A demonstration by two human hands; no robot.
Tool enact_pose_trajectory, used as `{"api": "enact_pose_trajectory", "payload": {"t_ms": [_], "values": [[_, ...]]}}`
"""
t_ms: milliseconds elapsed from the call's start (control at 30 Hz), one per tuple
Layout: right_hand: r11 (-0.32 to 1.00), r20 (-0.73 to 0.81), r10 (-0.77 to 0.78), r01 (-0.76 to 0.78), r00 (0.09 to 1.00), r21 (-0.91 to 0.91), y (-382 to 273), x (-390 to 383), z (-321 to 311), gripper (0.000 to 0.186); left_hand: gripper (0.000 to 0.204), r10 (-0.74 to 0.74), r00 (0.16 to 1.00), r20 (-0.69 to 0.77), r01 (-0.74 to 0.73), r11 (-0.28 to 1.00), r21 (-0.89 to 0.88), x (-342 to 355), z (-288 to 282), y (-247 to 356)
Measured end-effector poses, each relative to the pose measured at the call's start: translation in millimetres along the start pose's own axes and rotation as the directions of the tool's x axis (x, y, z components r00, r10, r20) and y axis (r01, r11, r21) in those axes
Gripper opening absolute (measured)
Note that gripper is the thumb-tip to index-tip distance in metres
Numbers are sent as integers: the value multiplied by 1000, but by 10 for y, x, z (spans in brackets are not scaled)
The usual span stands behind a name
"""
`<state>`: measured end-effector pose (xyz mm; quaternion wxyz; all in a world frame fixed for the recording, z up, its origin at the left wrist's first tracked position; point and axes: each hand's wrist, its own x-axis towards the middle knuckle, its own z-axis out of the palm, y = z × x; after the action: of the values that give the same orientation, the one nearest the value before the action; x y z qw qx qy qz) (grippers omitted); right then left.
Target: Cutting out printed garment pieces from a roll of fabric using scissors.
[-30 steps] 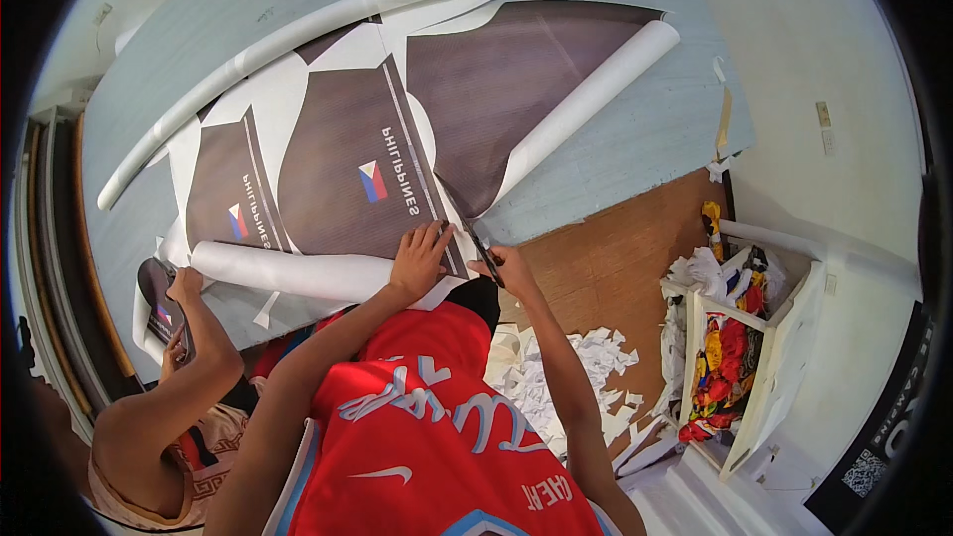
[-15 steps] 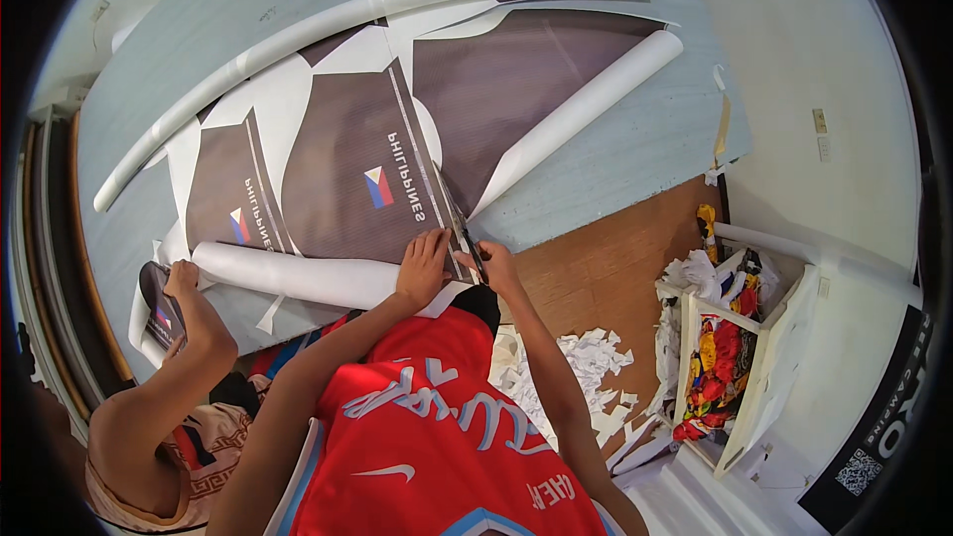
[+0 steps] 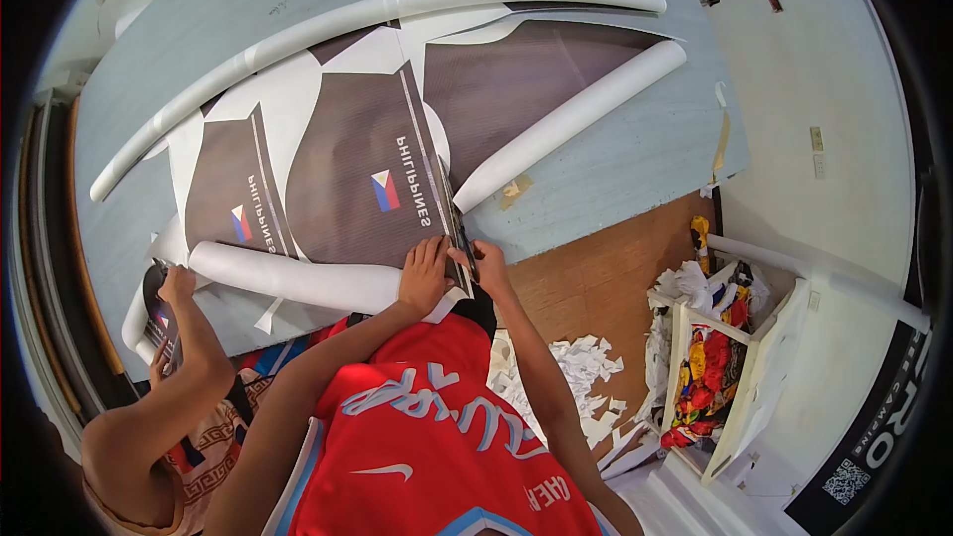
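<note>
A wide printed sheet (image 3: 357, 159) with dark grey panels, white margins, pale lettering and small flags lies on the blue-grey table. My left hand (image 3: 425, 271) rests flat on its near edge, fingers stretched out. Just to the right, my right hand (image 3: 483, 266) grips black-handled scissors (image 3: 460, 235). Their blades point away from me along the border of the middle panel; the tips are hard to make out. A curled white roll of the sheet (image 3: 298, 276) lies at the near edge, by my left wrist. Another rolled part (image 3: 576, 119) slants off to the right, its near end beside the scissors.
A long white roll (image 3: 377, 18) curves along the far side. At left, a co-worker's hand (image 3: 177, 286) is at a dark printed piece (image 3: 157, 310). White scraps (image 3: 586, 372) cover the floor; a white-framed bin (image 3: 710, 377) holds colourful cloth.
The near end of the right-hand roll has shifted left, covering more of the dark panel. The scissor blades look closer together. My left hand stays in place while the view shifts slightly.
</note>
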<state>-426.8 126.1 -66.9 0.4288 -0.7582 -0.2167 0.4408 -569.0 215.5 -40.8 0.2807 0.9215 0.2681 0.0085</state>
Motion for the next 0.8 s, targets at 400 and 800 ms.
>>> {"api": "enact_pose_trajectory", "payload": {"t_ms": [400, 800], "values": [[1000, -40, -23, 23, 999, -15, -200, 374, 35, 46, 88, 8, 1000, 15, -9, 997, 75, 10, 4, -4], [999, -34, -17, 18, 999, 28, -494, 740, 119, 46, 91, 21, 999, 26, -22, 998, 59, 42, -3, -8]]}}
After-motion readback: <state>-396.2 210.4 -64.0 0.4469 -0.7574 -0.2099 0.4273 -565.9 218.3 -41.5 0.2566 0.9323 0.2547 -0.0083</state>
